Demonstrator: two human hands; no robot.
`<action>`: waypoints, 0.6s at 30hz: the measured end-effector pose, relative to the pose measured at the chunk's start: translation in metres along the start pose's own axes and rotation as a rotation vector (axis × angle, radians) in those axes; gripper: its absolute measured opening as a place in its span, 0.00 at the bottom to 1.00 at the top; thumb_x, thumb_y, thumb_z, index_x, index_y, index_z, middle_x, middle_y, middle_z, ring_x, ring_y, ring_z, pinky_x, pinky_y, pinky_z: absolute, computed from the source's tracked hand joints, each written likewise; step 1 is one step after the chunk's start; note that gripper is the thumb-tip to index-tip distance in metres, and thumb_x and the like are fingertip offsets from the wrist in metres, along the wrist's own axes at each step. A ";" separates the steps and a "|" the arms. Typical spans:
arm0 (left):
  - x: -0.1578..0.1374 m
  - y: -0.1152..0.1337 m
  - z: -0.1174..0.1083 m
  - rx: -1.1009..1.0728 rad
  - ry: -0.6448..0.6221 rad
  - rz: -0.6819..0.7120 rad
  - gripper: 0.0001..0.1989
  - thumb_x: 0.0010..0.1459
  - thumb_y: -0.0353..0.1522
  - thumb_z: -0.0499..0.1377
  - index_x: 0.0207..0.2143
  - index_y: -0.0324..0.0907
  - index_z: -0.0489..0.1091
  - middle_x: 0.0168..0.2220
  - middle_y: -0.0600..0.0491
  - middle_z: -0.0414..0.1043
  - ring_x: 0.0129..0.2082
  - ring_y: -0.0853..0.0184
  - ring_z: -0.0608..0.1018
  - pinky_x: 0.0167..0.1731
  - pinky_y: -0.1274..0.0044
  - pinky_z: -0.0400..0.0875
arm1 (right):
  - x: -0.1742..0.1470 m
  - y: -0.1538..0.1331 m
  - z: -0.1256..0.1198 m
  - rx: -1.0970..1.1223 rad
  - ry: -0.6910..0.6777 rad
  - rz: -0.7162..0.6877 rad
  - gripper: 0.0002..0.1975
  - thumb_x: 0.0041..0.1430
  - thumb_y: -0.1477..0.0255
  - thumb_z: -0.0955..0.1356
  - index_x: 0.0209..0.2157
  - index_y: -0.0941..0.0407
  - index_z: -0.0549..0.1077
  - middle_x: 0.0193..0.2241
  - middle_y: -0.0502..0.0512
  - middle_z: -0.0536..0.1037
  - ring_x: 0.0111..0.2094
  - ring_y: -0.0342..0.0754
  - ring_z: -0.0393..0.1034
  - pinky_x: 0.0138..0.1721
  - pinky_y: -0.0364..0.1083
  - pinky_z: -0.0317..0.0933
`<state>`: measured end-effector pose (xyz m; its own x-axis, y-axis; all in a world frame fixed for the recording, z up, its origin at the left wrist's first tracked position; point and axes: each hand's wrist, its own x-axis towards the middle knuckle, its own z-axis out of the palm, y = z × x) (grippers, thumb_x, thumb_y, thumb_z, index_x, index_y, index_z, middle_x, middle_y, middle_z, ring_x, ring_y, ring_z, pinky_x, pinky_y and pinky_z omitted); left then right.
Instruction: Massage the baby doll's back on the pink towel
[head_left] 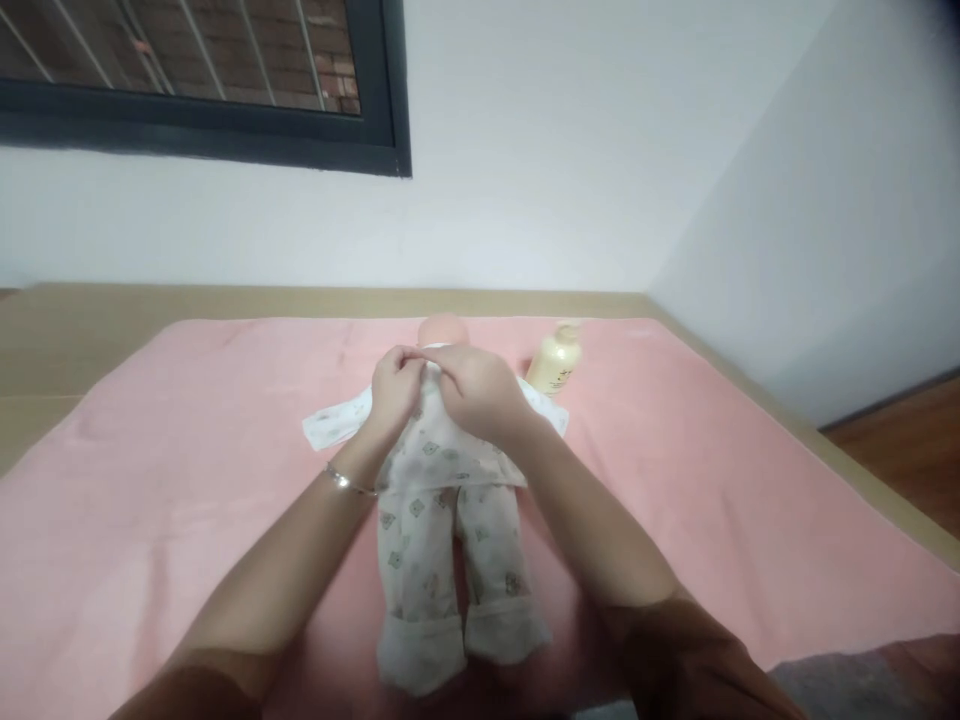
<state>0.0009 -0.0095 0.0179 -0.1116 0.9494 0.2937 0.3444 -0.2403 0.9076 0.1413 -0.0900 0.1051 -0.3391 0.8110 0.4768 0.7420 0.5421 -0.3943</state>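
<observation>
Far left: dark-framed window (300, 140) above pink sheet (225, 450). Bracelet (349, 482) on left wrist. Left hand (396, 388) in narrow pinch on collar of patterned white top (450, 455). Doll (443, 328) lies centre on sheet, head far, legs near, wears top and matching trousers (420, 555). Right hand (484, 393) also pinches collar, fingers meeting left's; exact finger placement blurred. Just beside right sleeve, cream bottle (555, 362) stands.
</observation>
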 end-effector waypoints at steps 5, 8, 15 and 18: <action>0.003 -0.024 0.006 0.264 0.014 0.184 0.16 0.56 0.28 0.51 0.42 0.41 0.76 0.48 0.46 0.78 0.56 0.54 0.74 0.62 0.60 0.65 | 0.015 0.041 0.068 -0.009 -0.173 -0.001 0.24 0.62 0.82 0.58 0.57 0.64 0.73 0.60 0.65 0.73 0.63 0.53 0.65 0.67 0.53 0.56; 0.004 -0.036 0.010 0.273 -0.041 0.250 0.21 0.58 0.28 0.48 0.48 0.42 0.75 0.53 0.46 0.77 0.62 0.55 0.71 0.67 0.57 0.58 | 0.017 0.065 0.090 -0.001 -0.170 -0.023 0.25 0.66 0.78 0.57 0.62 0.63 0.69 0.65 0.64 0.66 0.69 0.53 0.57 0.72 0.58 0.45; 0.006 -0.045 0.011 0.254 -0.043 0.237 0.21 0.60 0.32 0.48 0.51 0.39 0.75 0.55 0.45 0.76 0.58 0.57 0.75 0.63 0.61 0.67 | 0.010 0.096 0.069 -0.015 -0.235 0.163 0.27 0.72 0.62 0.56 0.68 0.53 0.60 0.72 0.55 0.53 0.74 0.56 0.43 0.72 0.65 0.36; 0.005 -0.045 0.012 0.252 -0.039 0.223 0.21 0.60 0.31 0.49 0.51 0.40 0.75 0.56 0.45 0.76 0.58 0.57 0.75 0.64 0.61 0.67 | 0.006 0.078 0.066 -0.154 -0.231 0.338 0.34 0.71 0.61 0.56 0.70 0.65 0.53 0.71 0.69 0.51 0.73 0.62 0.46 0.71 0.64 0.42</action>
<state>-0.0042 0.0088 -0.0250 0.0266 0.8871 0.4609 0.5767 -0.3902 0.7177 0.1588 -0.0278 0.0251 -0.1703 0.9746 0.1456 0.9052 0.2131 -0.3678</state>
